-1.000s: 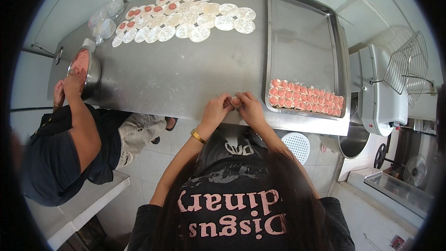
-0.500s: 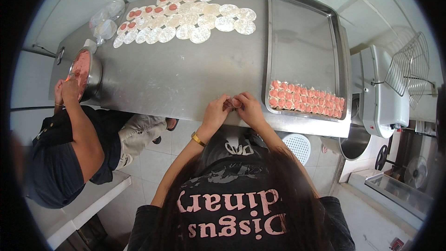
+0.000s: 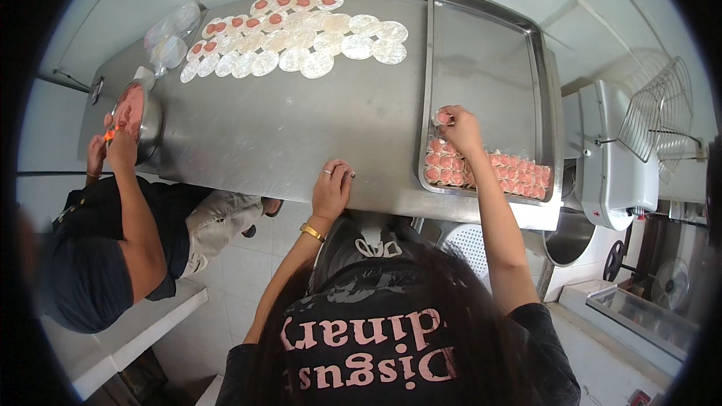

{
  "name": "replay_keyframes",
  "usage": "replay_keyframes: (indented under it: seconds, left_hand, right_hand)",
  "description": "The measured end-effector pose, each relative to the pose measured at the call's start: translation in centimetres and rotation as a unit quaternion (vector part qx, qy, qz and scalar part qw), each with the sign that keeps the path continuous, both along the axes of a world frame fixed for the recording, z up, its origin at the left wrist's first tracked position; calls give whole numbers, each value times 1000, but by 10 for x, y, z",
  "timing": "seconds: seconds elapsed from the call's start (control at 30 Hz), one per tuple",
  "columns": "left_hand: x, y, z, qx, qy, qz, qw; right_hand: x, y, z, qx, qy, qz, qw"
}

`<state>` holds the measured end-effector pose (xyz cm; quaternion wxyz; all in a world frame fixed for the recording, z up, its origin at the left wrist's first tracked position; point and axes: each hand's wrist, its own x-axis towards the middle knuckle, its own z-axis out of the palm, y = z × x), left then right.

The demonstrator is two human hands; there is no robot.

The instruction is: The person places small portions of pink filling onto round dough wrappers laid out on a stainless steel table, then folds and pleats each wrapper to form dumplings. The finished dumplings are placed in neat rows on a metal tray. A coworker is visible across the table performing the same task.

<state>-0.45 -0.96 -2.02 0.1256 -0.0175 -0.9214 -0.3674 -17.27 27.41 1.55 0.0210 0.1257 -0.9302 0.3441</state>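
In my right hand (image 3: 460, 129) is a small open-topped dumpling (image 3: 442, 118) with pink filling and a pale wrapper, pinched by the fingertips over the near left part of a metal tray (image 3: 489, 68). Just below that hand, rows of similar dumplings (image 3: 445, 162) fill the tray's near end; my forearm hides some of them. My left hand (image 3: 332, 188) rests at the front edge of the steel table (image 3: 248, 128), its fingers curled together and nothing visible in them. A ring and a gold watch (image 3: 312, 233) are on that arm.
Round wrappers (image 3: 316, 65) lie in overlapping rows at the far left, several topped with pink filling. A co-worker's hands (image 3: 122, 146) hold an orange-handled tool at a metal bowl (image 3: 154, 124) of pink filling. Plastic bags (image 3: 171, 37) sit behind; a white machine (image 3: 613, 150) stands right.
My hands have parted. The right one has carried the dumpling from the table's front edge rightward and away from me, over the tray; the left has shifted slightly left.
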Motion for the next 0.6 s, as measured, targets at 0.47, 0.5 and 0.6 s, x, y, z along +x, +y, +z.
replay_keyframes:
  seconds: [0.47, 0.5, 0.6]
  left_hand:
    - [3, 7, 3, -23, -2, 29, 999]
    - [3, 7, 3, -30, 4, 26, 999]
    - [2, 6, 3, -38, 10, 21, 999]
  right_hand:
    - [-5, 13, 22, 64, -200, 130, 969]
    - [-5, 14, 22, 67, -192, 144, 968]
    - [-8, 15, 20, 62, -182, 172, 966]
